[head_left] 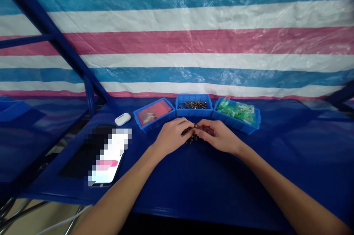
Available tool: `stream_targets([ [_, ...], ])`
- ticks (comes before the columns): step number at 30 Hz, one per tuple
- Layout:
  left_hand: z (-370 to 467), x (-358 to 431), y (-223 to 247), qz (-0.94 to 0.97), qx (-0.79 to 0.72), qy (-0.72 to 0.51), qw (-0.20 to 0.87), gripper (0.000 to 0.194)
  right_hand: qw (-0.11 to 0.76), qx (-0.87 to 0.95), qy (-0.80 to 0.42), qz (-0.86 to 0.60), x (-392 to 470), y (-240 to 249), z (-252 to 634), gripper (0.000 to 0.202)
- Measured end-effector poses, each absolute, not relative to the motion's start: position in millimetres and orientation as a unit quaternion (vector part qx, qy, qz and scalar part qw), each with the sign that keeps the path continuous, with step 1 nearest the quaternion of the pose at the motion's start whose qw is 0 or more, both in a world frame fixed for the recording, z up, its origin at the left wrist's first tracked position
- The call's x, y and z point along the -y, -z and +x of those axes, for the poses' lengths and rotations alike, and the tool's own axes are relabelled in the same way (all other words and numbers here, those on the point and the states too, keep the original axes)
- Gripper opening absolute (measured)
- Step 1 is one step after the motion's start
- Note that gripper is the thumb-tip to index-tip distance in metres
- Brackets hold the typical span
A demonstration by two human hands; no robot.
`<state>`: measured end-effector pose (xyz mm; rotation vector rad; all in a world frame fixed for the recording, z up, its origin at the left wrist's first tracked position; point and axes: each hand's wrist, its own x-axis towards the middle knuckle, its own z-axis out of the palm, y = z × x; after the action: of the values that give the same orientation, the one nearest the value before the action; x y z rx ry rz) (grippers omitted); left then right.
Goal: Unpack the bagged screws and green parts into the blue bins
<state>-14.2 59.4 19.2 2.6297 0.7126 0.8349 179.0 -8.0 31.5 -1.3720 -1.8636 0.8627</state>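
A small pile of dark, brassy metal parts [193,139] lies on the blue table between my hands. My left hand [174,134] curls over its left side, fingers closed around some of the small metal parts. From the right, my right hand [218,134] brings thumb and forefinger together at a small metal part, and the fingertips of both hands nearly meet. The parts are too small to tell their exact kind. Just behind my hands, a blue bin [193,112] holds more of the same metal pieces.
A blue bin [143,126] with a pink lining and small pale pieces stands left, another blue bin [245,126] with green plastic packets right. A white earbud case [122,119] and a lit phone [109,165] lie on the left. Blue frame bars [66,52] rise before a striped tarp.
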Motion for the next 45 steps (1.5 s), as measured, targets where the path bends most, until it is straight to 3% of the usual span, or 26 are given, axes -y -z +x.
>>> stream_targets([
  [8, -15, -58, -24, 0.938, -0.217, -0.255, 0.085, 0.017, 0.301, 0.732, -0.284, -0.541, 8, -31, 177, 0.022],
  [14, -25, -65, -29, 0.878, -0.291, -0.381, 0.013, 0.034, 0.278, 0.758, -0.226, -0.545, 5, -38, 174, 0.023],
  [19, -29, -70, -30, 0.84, -0.294, -0.449, -0.083, 0.039, 0.348, 0.666, -0.032, -0.659, -18, -41, 179, 0.035],
  [22, -25, -68, -28, 0.848, -0.298, -0.429, -0.089, 0.041, 0.339, 0.641, 0.014, -0.689, -19, -35, 186, 0.037],
  [29, -22, -66, -25, 0.856, -0.333, -0.389, -0.071, 0.043, 0.188, 0.773, -0.13, -0.592, -2, -25, 204, 0.019],
  [32, -22, -66, -23, 0.86, -0.34, -0.376, -0.054, 0.044, 0.18, 0.801, -0.132, -0.556, -5, -23, 207, 0.017],
  [35, -21, -66, -21, 0.866, -0.343, -0.362, -0.039, 0.044, 0.209, 0.794, -0.136, -0.555, -6, -22, 204, 0.012],
  [38, -20, -64, -22, 0.874, -0.346, -0.341, -0.008, 0.043, 0.297, 0.749, -0.202, -0.557, -3, -27, 196, 0.009],
  [41, -18, -61, -26, 0.892, -0.324, -0.307, 0.067, 0.029, 0.397, 0.691, -0.311, -0.518, 1, -31, 188, 0.014],
  [45, -16, -57, -31, 0.905, -0.277, -0.286, 0.151, 0.018, 0.431, 0.657, -0.397, -0.474, 3, -30, 183, 0.02],
])
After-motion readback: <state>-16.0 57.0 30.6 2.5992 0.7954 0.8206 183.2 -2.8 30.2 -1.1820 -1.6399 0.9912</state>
